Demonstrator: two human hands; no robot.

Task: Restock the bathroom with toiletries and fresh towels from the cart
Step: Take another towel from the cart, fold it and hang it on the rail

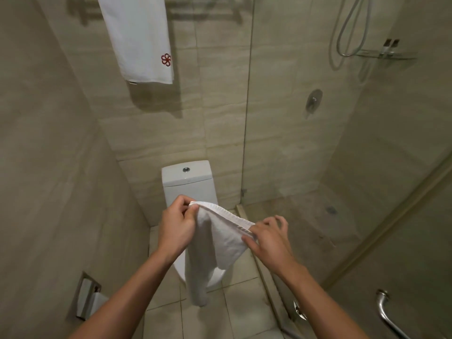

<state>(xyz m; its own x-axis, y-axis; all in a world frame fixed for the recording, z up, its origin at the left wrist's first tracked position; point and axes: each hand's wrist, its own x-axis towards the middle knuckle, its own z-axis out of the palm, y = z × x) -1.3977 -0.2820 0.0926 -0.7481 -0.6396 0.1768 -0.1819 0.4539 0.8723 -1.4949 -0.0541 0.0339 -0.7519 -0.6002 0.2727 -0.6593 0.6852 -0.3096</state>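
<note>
A small white towel (pixel 215 243) hangs in front of me, stretched by its hemmed top edge between both hands. My left hand (pixel 177 227) pinches the left corner. My right hand (pixel 267 237) grips the right end of the hem, with some fingers lifted. The rest of the towel droops down over the toilet (pixel 188 183) below. Higher up, a larger white towel (pixel 140 37) with a red flower emblem hangs from a metal wall rack (pixel 208 8).
A glass shower partition (pixel 247 118) stands to the right of the toilet, with a hose, a mixer valve (pixel 313 100) and a corner shelf (pixel 386 55) behind it. A toilet-paper holder (pixel 88 297) sits in the left wall. A metal door handle (pixel 386 314) is at lower right.
</note>
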